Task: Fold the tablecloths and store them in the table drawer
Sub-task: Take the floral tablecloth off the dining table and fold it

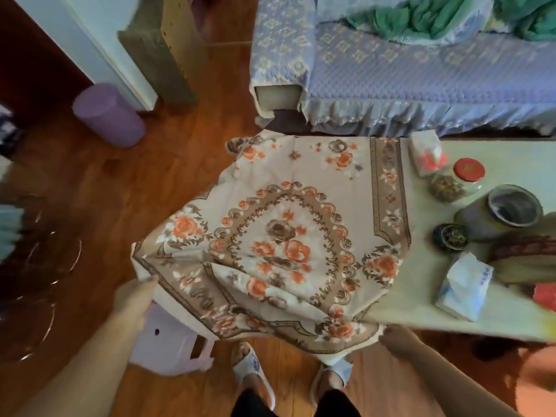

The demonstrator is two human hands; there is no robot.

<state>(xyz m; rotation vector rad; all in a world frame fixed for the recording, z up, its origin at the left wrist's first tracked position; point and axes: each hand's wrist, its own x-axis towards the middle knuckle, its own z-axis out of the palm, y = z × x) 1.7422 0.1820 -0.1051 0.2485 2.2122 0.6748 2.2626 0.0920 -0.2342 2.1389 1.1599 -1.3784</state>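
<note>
Nearest: two feet in white slippers (252,368) on the wooden floor (99,182), dark trouser legs below them.

Left hand (137,299): grips the near-left corner of the tablecloth (285,236); the fingers are hidden under the cloth edge, so how tightly they curl cannot be told.

Right hand (397,337): at the near-right hem of the tablecloth, fingertips touching the edge; blurred, so the grip itself cannot be told.

Tablecloth: cream, with orange and brown flowers and a scrolled brown border. Spread over the left end of the table (421,308), its near edge hanging off, rumpled in the near part.

Lilac plastic stool (171,341): under the cloth's near-left corner, on the floor.

Right part of the table, beside the cloth: tissue pack (463,290), small dark round dish (449,236), open grey jar (511,210), red-lidded glass jar (460,179), a white-and-orange packet (427,155).

Left, on the floor: purple cylinder (108,115).

Farthest: sofa in a lilac quilted cover (421,70), green fabric (421,19) heaped on it.
</note>
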